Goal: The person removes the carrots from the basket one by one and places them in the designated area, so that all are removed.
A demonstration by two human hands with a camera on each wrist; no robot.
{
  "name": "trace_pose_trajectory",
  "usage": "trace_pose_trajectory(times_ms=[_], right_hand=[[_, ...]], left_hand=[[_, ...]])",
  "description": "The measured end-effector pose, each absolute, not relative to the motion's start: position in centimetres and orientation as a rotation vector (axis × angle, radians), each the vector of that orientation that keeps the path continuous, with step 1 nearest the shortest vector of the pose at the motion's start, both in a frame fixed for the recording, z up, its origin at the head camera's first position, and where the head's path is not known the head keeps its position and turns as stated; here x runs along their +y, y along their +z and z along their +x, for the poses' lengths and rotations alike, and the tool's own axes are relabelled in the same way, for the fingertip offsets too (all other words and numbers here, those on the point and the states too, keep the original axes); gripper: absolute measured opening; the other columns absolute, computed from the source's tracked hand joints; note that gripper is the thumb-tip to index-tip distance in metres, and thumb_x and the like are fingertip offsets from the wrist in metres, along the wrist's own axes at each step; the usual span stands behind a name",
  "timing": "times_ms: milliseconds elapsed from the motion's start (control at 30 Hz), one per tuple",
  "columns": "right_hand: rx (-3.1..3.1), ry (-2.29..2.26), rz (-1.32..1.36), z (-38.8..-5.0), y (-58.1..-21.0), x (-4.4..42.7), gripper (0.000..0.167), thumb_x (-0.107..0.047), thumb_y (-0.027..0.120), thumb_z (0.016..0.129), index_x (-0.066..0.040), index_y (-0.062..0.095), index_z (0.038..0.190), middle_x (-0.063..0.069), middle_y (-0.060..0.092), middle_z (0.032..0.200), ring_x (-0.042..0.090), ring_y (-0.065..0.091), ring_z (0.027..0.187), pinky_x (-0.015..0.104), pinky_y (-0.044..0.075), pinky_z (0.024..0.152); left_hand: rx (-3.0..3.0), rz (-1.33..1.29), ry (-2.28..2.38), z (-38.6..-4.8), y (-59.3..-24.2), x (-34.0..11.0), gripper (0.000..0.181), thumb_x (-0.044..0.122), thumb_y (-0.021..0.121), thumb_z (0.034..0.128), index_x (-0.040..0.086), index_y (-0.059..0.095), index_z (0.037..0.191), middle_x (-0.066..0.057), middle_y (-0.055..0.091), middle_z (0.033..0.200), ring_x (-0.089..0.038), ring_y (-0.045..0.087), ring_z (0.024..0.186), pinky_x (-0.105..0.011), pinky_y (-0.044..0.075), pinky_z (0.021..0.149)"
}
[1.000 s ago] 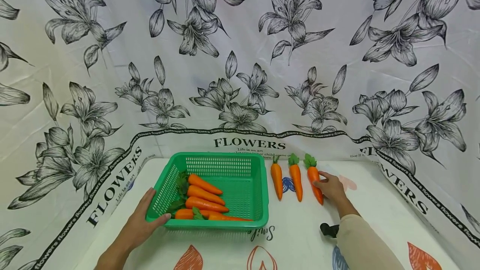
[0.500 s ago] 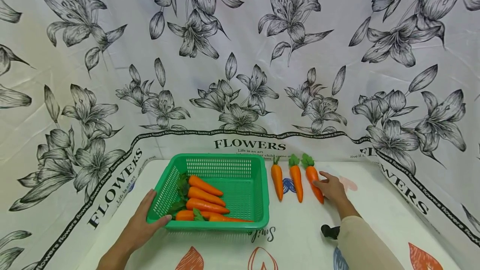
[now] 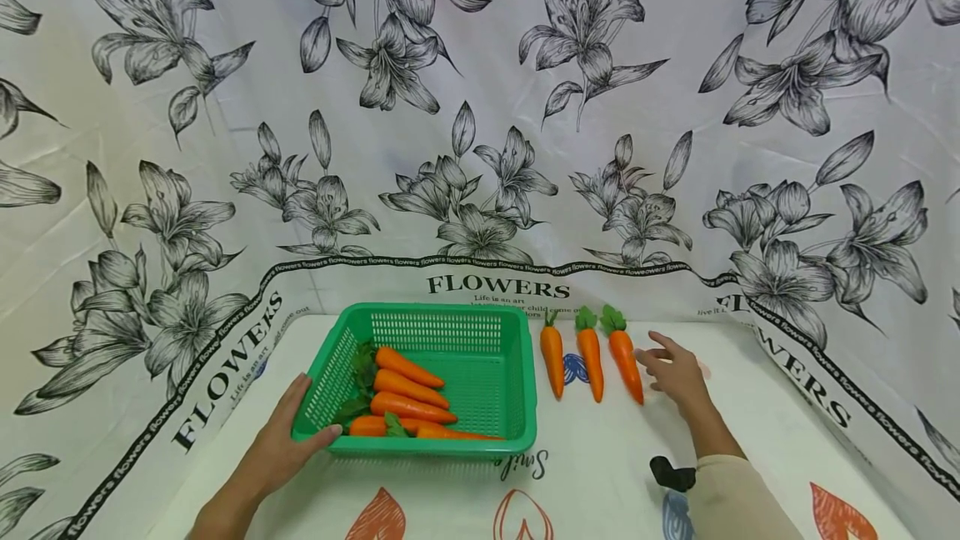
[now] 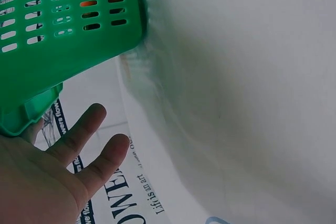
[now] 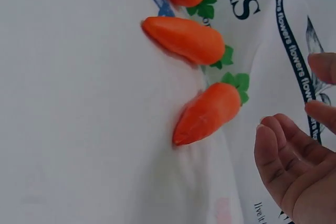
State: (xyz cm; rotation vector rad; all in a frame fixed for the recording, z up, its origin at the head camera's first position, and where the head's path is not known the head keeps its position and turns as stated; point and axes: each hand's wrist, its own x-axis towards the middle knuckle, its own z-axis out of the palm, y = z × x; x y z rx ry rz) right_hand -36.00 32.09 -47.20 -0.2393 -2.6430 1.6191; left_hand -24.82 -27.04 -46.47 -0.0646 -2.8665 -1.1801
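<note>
A green plastic basket (image 3: 522, 373) holds several carrots (image 3: 408, 408) with green tops. At its front left corner my left hand (image 3: 281, 448) touches the rim with the thumb, fingers along the left side. Two outstretched fingers (image 4: 86, 129) stand free of the basket in the left wrist view. Three carrots lie in a row right of the basket: a left carrot (image 3: 552, 361), a middle carrot (image 3: 591, 363) and a right carrot (image 3: 626, 365). My right hand (image 3: 675, 371) hovers just right of the right carrot, apart from it, fingers loosely bent and holding nothing.
A white printed cloth (image 3: 585, 473) covers the table. Behind it hangs a flower-patterned curtain (image 3: 495, 115), and similar cloth rises at both sides. A black device (image 3: 672, 474) sits at my right wrist by the beige sleeve (image 3: 738, 498).
My right hand has let go of the right carrot and drawn away to the right. That carrot's top has shifted slightly left. The left hand and basket stay put.
</note>
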Motion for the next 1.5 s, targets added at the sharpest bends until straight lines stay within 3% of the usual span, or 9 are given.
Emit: trace_pose_trajectory(times_ms=[200,433,600,767,933,1133,1500], right_hand=[[-2.565,1.648,-0.209,-34.8,-45.9,31.8,0.083,-0.054,0.063,0.088,-0.012,0.031,0.152,0.024,0.05,0.132,0.04,0.057,0.108,0.032,0.056,0.073],[-2.466,1.681,-0.117,-33.1,-44.2,32.0,0.076,-0.047,0.062,0.093,-0.012,0.031,0.152,0.023,0.051,0.131,0.029,0.06,0.102,0.03,0.056,0.071],[-2.385,1.7,-0.067,-31.7,-42.9,31.9,0.073,-0.044,0.062,0.094,-0.011,0.033,0.152,0.023,0.052,0.128,0.029,0.06,0.1,0.033,0.056,0.07],[-2.29,1.731,-0.018,-30.5,-41.3,31.8,0.068,-0.04,0.062,0.094,-0.011,0.037,0.15,0.012,0.056,0.12,0.021,0.063,0.094,0.033,0.057,0.068],[-2.116,1.898,0.108,-29.2,-39.6,31.8,0.06,-0.026,0.065,0.095,-0.011,0.042,0.148,0.0,0.059,0.113,0.015,0.063,0.089,0.032,0.057,0.066],[-1.961,2.019,0.275,-28.4,-38.0,31.6,0.052,-0.014,0.061,0.096,-0.01,0.045,0.145,0.003,0.061,0.115,0.016,0.063,0.089,0.031,0.057,0.065],[-1.836,2.115,0.45,-27.7,-35.5,29.7,0.045,-0.006,0.054,0.099,-0.003,0.044,0.143,0.012,0.063,0.115,0.022,0.063,0.088,0.035,0.057,0.064]], left_hand=[[-2.865,-0.065,-1.187,-24.8,-46.4,-27.1,0.101,0.043,0.067,0.089,0.006,0.001,0.155,-0.024,-0.001,0.157,-0.055,0.01,0.136,-0.074,0.017,0.097],[-2.858,-0.078,-1.198,-24.6,-46.3,-27.0,0.1,0.043,0.067,0.0892,0.005,0.002,0.155,-0.024,-0.001,0.157,-0.055,0.01,0.136,-0.074,0.017,0.097],[-2.858,-0.079,-1.183,-24.6,-46.5,-27.1,0.1,0.044,0.067,0.0892,0.007,0.002,0.156,-0.023,0.0,0.158,-0.055,0.011,0.136,-0.074,0.018,0.097],[-2.854,-0.098,-1.158,-24.7,-46.8,-27.3,0.099,0.044,0.066,0.0898,0.008,0.001,0.156,-0.022,0.0,0.158,-0.055,0.011,0.136,-0.075,0.017,0.095],[-2.849,-0.107,-1.172,-24.8,-47.0,-27.5,0.098,0.043,0.066,0.0902,0.008,0.001,0.156,-0.022,-0.001,0.158,-0.055,0.01,0.136,-0.075,0.017,0.095],[-2.844,-0.108,-1.179,-24.7,-46.9,-27.5,0.099,0.042,0.067,0.0896,0.008,0.002,0.156,-0.023,0.0,0.158,-0.055,0.01,0.136,-0.075,0.017,0.096],[-2.849,-0.097,-1.173,-24.7,-46.9,-27.3,0.1,0.044,0.067,0.0893,0.008,0.002,0.156,-0.022,0.0,0.158,-0.054,0.011,0.136,-0.075,0.018,0.096]])
